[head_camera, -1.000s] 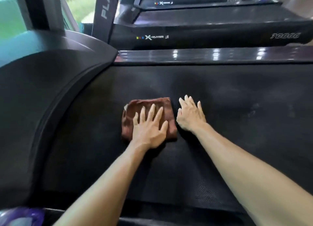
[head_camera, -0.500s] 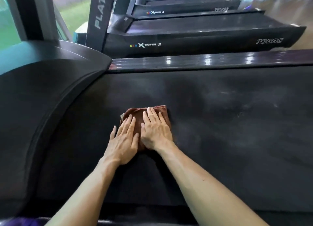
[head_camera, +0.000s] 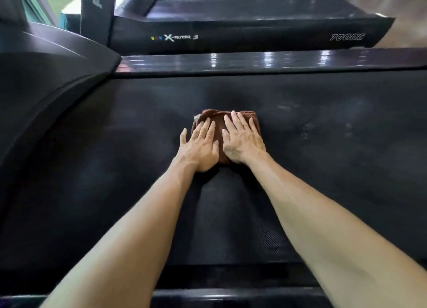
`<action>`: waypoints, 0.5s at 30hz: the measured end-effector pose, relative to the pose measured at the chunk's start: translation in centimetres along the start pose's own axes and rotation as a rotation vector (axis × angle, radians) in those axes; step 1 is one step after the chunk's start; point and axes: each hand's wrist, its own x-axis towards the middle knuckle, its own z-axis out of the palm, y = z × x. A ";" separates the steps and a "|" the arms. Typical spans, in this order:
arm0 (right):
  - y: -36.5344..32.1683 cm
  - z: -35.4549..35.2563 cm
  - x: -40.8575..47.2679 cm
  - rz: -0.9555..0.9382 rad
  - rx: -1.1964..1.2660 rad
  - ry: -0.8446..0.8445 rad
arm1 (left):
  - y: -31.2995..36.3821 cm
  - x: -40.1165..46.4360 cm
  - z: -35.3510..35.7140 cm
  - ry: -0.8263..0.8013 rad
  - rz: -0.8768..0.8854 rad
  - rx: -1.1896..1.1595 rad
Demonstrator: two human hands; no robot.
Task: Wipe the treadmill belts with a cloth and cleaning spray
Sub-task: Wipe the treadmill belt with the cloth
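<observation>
The left hand (head_camera: 200, 146) and right hand (head_camera: 242, 141) lie flat, side by side, fingers straight, pressing the brown cloth (head_camera: 218, 122) onto the treadmill belt (head_camera: 335, 146) (mid-wipe, apparently). Next, likely a firm push toward the smudged right stretch.

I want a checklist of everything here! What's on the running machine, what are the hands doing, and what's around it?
Surface: black treadmill belt, with pale smudges on its right part.
Job's things: brown cloth, folded, lying flat on the belt; no spray bottle seen.
Clutter: nothing seen.
Hands: left hand and right hand lie side by side, fingers straight, both pressing on the cloth.
Cables: nothing seen.
Surroundings: glossy side rail beyond the belt; curved motor cover to the left; another treadmill behind, marked 7000C; a third further back; green outdoors through a window at top left.
</observation>
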 end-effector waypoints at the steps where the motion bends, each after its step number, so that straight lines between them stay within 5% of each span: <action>1: 0.3 0.0 -1.6 0.004 0.005 0.008 | 0.7 -1.2 0.4 0.005 0.017 -0.004; 15: 4.2 -2.3 -23.7 0.079 -0.077 -0.065 | 11.4 -20.0 4.5 -0.043 0.113 -0.106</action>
